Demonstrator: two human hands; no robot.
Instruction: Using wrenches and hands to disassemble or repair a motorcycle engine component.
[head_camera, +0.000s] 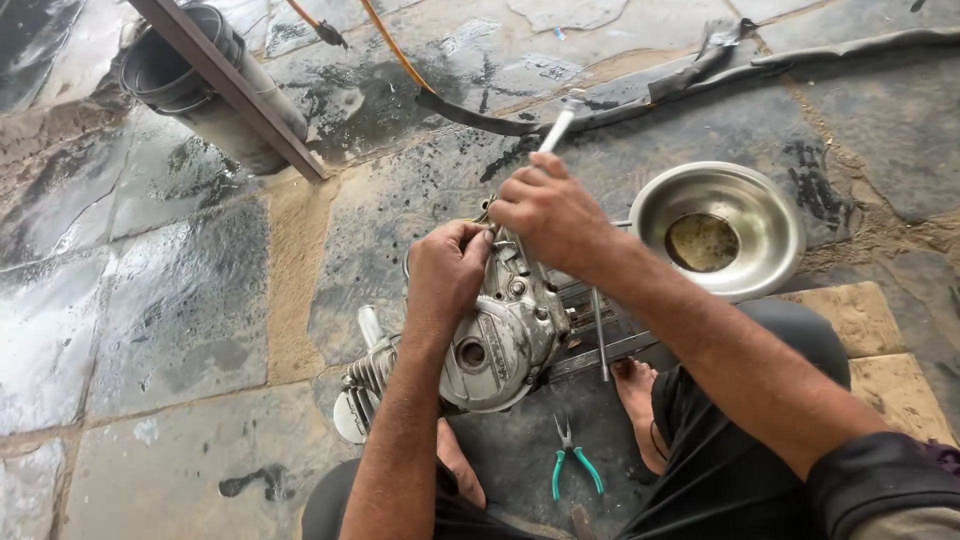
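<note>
Gripping metal rod tool (556, 128) in right hand (548, 212), fingers closed round shaft, above grey engine casing (500, 335). Left hand (447, 268) clenched at casing's upper edge; what it holds, cannot tell. Casing sits centre on wet, oil-stained stone slab floor (180, 300). Steel bowl (770, 215) right of casing. Green-handled pliers (572, 462) near, between bare feet. Black pipe (190, 80) far left. Rubber strip (640, 95) across far side.
</note>
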